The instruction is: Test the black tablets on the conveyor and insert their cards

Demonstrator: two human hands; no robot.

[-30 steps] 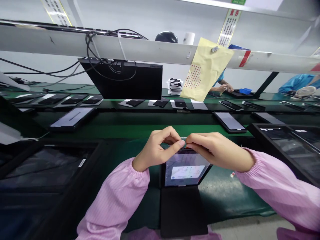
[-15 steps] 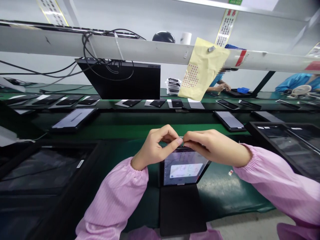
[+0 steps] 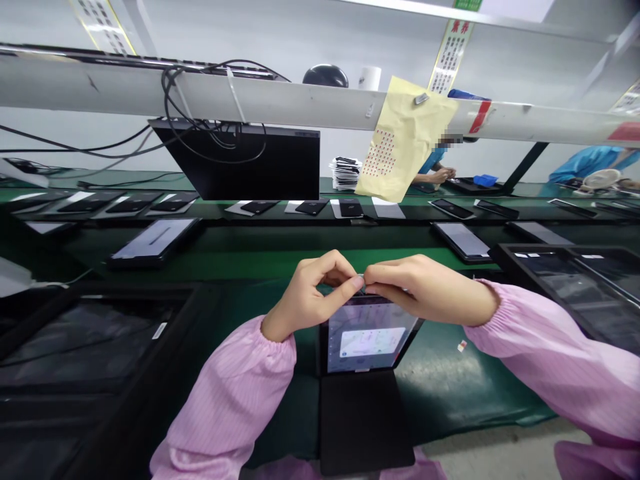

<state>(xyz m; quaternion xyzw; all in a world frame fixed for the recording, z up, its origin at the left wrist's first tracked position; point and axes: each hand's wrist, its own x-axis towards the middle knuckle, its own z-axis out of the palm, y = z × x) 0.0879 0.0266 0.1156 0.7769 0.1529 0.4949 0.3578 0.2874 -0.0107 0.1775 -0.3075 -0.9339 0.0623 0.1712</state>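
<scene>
The black-framed tablet with a lit screen stands tilted upright on the dark green surface, its flat black cover flap spread out on the near side. The left hand and right hand meet at the tablet's top edge. Each grip is narrow, fingertips drawn close together; what they pinch, if anything, is too small and covered to tell.

As for progress, the tablet is already open and switched on, with a pale window on its screen. The handling at the top edge looks unfinished, with both hands there, and the flap is unfolded. Whether anything has been fitted or removed cannot be seen. A tiny white-and-red piece lies right of the tablet.
</scene>
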